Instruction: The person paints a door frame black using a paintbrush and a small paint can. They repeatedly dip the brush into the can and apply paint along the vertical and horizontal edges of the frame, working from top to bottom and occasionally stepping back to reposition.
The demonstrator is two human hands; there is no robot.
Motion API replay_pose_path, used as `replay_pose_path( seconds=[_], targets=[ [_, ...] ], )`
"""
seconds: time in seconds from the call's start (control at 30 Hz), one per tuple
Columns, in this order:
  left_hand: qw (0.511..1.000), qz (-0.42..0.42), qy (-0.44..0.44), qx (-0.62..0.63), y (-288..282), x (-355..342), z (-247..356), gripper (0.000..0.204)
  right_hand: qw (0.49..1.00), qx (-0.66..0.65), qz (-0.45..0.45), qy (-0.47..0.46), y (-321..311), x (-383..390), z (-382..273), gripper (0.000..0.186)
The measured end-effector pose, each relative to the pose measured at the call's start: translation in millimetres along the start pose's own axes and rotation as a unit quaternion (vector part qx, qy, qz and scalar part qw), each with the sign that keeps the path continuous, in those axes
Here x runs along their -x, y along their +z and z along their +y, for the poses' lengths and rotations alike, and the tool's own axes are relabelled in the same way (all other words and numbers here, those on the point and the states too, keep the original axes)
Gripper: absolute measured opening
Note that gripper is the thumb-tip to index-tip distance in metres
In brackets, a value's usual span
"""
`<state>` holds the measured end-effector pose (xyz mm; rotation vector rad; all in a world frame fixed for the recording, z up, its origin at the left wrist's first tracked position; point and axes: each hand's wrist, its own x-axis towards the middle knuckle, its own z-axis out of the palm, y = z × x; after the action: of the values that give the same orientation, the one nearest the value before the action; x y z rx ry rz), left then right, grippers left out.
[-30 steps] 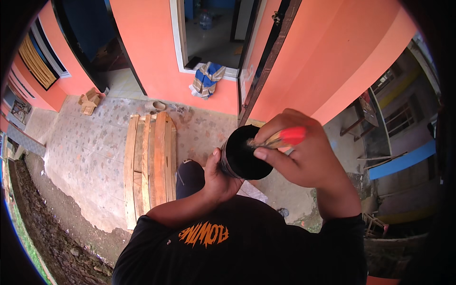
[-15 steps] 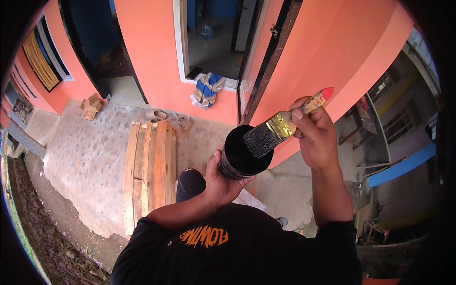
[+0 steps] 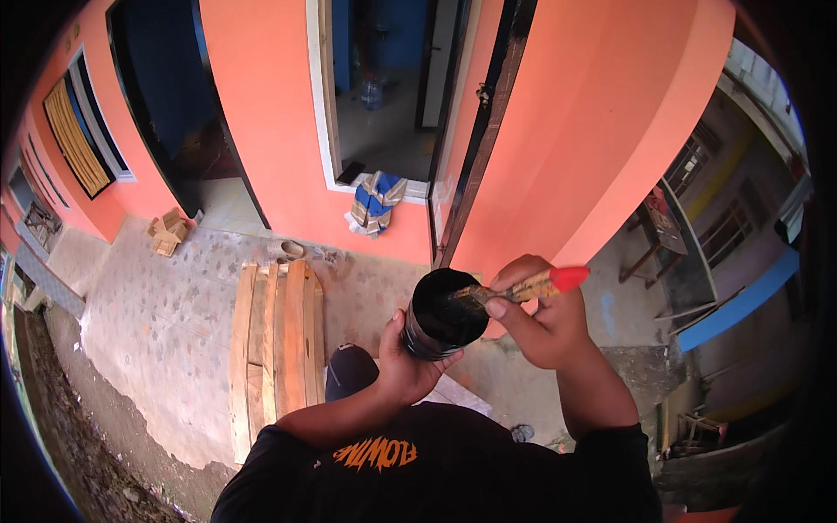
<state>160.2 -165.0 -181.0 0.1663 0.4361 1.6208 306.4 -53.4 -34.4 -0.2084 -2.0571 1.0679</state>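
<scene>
My left hand [image 3: 408,362] is wrapped round the lower side of a dark paint can [image 3: 425,338] and holds it up in front of my chest. The can's mouth faces up and its inside looks black. Between the thumb and fingers of my right hand [image 3: 551,321] is a paintbrush [image 3: 528,288] with a worn, red-tipped handle. Its bristle end points into the can, turned edge-on; the dark bristles cannot be told from the black inside.
Ahead stands a coral wall with a window opening [image 3: 384,113]; a blue, striped cloth [image 3: 377,202] hangs over its sill. A dark-edged open window sash [image 3: 488,113] juts out beside it. Wooden planks [image 3: 277,340] stand to my left, with a cardboard box [image 3: 167,234] beyond.
My right hand has moved down and left. The paintbrush has turned from broadside to edge-on, and its bristle end has gone into the can's mouth.
</scene>
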Motion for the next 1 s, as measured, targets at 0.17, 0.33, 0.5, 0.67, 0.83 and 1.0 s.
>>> replay_pose_path(
  seconds=[0.17, 0.33, 0.5, 0.67, 0.83, 1.0],
  targets=[
    [1.0, -0.013, -0.008, -0.001, -9.4, -0.7, -3.7, 0.065, 0.988, 0.119, -0.075, -0.066, -3.5, -4.3, -10.7, 0.016],
    [1.0, 0.012, -0.016, -0.011, -8.1, -2.7, -7.7, 0.072, 0.998, 0.015, -0.059, 0.026, -6.1, -0.3, -6.7, 0.013],
    [1.0, 0.009, -0.021, 0.005, -8.5, -2.4, -7.0, 0.073, 0.999, -0.03, -0.007, 0.026, -3.9, 2.7, 0.5, 0.013],
    [0.999, -0.009, -0.028, 0.019, -13.2, -5.1, -10.9, 0.071, 0.998, -0.051, 0.017, 0.03, -4.9, 7.7, 7.3, 0.013],
    [0.998, -0.034, -0.035, 0.04, -12.6, -7.5, -16.2, 0.065, 0.999, -0.048, 0.005, 0.013, -12.4, 14.0, 9.6, 0.013],
    [0.999, 0.0, -0.025, 0.021, -1.7, -11.2, -21.4, 0.077, 0.994, -0.084, 0.067, -0.01, -18.1, 21.3, 15.7, 0.015]
  ],
)
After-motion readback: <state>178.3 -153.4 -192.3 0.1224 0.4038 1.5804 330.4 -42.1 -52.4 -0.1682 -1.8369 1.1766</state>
